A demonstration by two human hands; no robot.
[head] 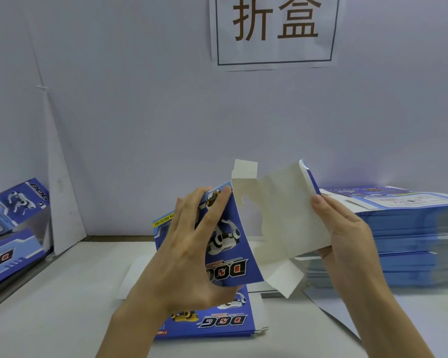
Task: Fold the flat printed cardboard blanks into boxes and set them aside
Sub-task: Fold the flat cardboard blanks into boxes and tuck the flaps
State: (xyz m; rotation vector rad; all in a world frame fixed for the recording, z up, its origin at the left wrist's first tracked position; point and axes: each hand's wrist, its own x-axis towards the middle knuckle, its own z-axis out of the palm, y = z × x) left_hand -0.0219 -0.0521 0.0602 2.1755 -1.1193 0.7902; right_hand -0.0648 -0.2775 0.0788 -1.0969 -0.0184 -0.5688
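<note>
A blue printed cardboard blank with a robot dog picture is held up above the table, half opened, its white inside facing me. My left hand grips its printed panel, fingers spread over the face and thumb underneath. My right hand pinches the white flap at its right edge. Small white tabs stick out at the top and bottom of the blank.
A few flat blanks lie on the white table under my hands. A tall stack of blanks stands at the right. Folded boxes lean at the far left. A white wall with a paper sign stands behind.
</note>
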